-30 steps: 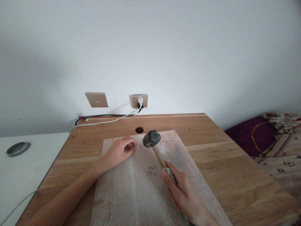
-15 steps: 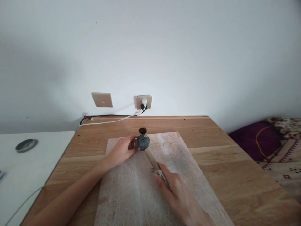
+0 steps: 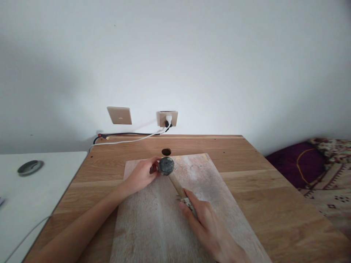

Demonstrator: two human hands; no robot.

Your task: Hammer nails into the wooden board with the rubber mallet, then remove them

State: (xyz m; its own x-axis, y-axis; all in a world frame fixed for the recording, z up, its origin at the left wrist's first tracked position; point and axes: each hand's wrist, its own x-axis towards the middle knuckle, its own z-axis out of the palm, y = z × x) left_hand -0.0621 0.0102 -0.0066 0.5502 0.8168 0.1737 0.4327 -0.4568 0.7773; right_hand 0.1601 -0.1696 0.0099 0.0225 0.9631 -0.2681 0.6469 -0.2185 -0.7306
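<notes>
My right hand is wrapped round the handle of a mallet with a dark round head and a worn wooden shaft. The head is over the far part of a weathered board. Just left of it is my left hand, its thumb and fingers bent together near the board's far edge. The mallet head hides those fingertips, so what they pinch does not show. To the right of the head, several small screws or nails stand in a row in the board.
The board lies on a wooden table with a round cable hole. Behind are a wall socket with plugs and a white cable. A white table adjoins on the left; a purple cushion is at right.
The hands and mallet hold practically the same pose over the board. Only the camera view has shifted very slightly.
</notes>
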